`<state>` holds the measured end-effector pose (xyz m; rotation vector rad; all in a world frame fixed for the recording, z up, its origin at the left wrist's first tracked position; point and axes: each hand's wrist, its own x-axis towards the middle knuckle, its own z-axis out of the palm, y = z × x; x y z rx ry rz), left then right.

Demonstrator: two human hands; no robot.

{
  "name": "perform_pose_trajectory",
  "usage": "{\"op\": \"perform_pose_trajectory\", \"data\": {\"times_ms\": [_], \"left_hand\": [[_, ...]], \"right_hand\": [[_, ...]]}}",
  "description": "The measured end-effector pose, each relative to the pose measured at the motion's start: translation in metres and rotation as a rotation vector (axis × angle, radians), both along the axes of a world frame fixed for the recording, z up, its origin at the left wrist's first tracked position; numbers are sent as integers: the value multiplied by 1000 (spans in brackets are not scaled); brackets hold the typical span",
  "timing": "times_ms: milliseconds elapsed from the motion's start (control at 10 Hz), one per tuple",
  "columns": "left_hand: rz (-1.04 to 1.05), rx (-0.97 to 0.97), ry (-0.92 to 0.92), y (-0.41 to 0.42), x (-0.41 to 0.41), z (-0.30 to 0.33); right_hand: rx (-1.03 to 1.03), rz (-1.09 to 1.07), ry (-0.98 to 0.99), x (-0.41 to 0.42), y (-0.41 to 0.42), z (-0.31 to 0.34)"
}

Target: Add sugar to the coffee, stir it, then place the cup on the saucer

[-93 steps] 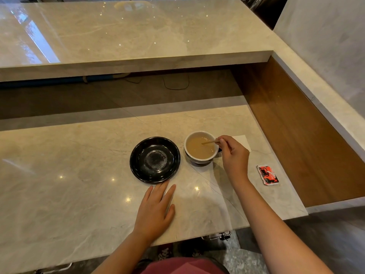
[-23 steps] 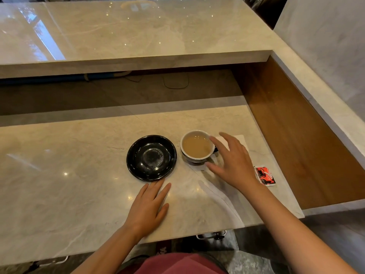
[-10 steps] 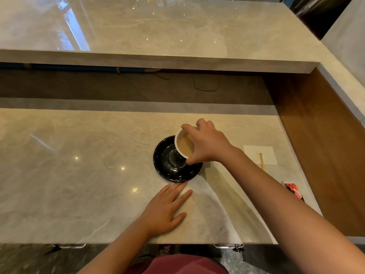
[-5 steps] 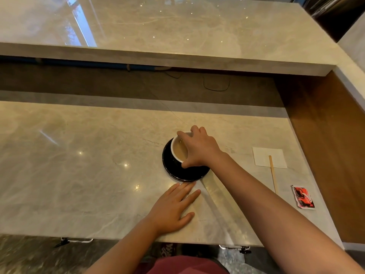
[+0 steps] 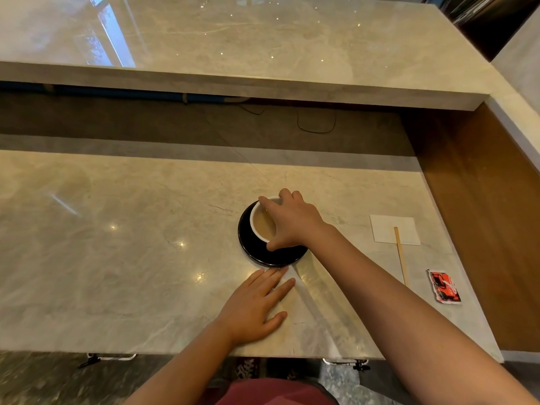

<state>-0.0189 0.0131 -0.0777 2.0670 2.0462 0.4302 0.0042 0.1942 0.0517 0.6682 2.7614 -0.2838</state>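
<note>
Both forearms are bare with no sleeves in view, and a maroon garment [image 5: 271, 393] covers the lap.

The cup [image 5: 263, 222] of coffee, earlier standing on the counter right of the black saucer [image 5: 271, 252], now sits on it under the right hand [image 5: 292, 222], which grips its rim. The wooden stirrer [image 5: 400, 254], once in that hand, lies on the napkin [image 5: 394, 233] to its right.
</note>
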Motion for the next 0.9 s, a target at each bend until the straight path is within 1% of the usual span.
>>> {"op": "perform_pose_trajectory", "data": {"times_ms": [400, 600, 700, 800, 900], "left_hand": [[9, -10, 0, 0, 1, 0], [13, -29, 1, 0, 2, 4], [-2, -29, -17, 2, 2, 6], [-13, 0, 3, 6, -2, 6], [-56, -43, 52, 4, 0, 11]], "right_hand": [[-4, 13, -23, 5, -3, 1], [-81, -24, 19, 22, -2, 9], [-94, -105, 88, 34, 6, 18], [-30, -151, 108, 45, 14, 21], [43, -225, 102, 63, 16, 16]]}}
